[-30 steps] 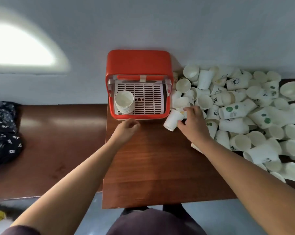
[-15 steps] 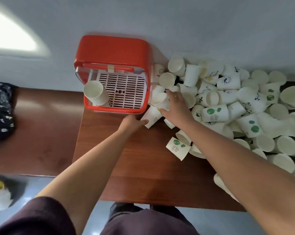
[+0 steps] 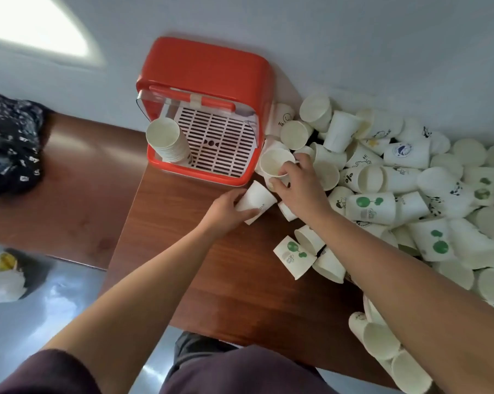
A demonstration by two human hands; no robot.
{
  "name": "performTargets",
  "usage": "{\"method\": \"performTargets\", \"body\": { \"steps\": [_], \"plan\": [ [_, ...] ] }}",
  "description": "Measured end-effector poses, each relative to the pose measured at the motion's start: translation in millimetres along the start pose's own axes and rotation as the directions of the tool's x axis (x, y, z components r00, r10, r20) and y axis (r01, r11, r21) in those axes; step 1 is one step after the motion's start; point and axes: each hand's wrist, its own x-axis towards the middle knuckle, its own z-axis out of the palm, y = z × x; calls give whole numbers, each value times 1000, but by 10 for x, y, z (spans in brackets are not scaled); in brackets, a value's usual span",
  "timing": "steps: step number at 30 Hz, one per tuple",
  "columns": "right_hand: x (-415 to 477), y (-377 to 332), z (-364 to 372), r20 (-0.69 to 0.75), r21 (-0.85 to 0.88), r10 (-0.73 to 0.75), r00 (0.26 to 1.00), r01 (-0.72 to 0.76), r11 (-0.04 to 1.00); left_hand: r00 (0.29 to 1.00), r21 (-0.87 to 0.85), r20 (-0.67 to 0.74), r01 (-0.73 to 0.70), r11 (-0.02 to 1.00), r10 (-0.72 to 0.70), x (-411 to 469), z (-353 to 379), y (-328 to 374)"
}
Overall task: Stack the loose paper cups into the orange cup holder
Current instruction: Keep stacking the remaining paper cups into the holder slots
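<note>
In the middle of the frame the left hand (image 3: 226,209) grips a white paper cup (image 3: 257,200) that lies on its side on the desk (image 3: 211,280). Its fingers (image 3: 236,196) are curled over the cup's upper side and the thumb is under it, with the mouth of the cup pointing to the lower left. Just to the right, the right hand (image 3: 300,189) holds a second cup (image 3: 277,166) with its open mouth up. The thumb hooks the near rim and the fingers wrap the far side, though the hand hides how far round they reach.

The orange cup holder (image 3: 211,69) stands at the upper centre against the pale wall, its open front facing the camera. A stack of nested cups (image 3: 167,143) leans in its left corner, beside a white slotted grid (image 3: 220,143). The held cup is just beside the holder's right front corner.

A big pile of loose cups (image 3: 410,180), plain or printed with green trees and small dark drawings, fills the right side of the frame and runs down to the lower right corner. A dark patterned cloth (image 3: 10,143) lies at the left edge, and a crumpled plastic bag (image 3: 1,277) is on the floor below it.
</note>
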Motion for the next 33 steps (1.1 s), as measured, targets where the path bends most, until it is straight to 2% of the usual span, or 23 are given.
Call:
{"method": "performTargets", "body": {
  "steps": [3, 9, 14, 19, 22, 25, 29, 33],
  "plan": [
    [-39, -77, -226, -87, 55, 60, 994, -55, 997, 997, -35, 67, -45, 998, 47, -155, -339, 24],
    [-91, -480, -400, -98, 169, 125, 987, -107, 980, 995, -383, 21, -85, 920, 101, -322, -977, -48],
    [-6, -1141, -284, -61, 262, 85, 994, -66, 963, 985, -425, 28, -143, 894, 171, -455, -1356, -53],
    [138, -1659, -160, -68, 281, 44, 997, -23, 959, 976, -517, -139, -216, 828, 167, -548, -1704, -132],
    [199, -1901, -94, -91, 282, 13, 996, 14, 959, 948, -539, -282, -282, 794, 146, -500, -1985, -205],
    [270, -2025, -37, -151, 399, 101, 983, -33, 916, 924, -537, -357, -321, 781, 134, -364, -2250, -253],
    [378, -2049, 90, -181, 418, 196, 964, -105, 902, 929, -484, -341, -307, 819, 146, -175, -2395, -217],
    [401, -2043, 189, -228, 410, 233, 945, -124, 904, 932, -339, -295, -306, 890, 209, -17, -2346, -258]
  ]
}}
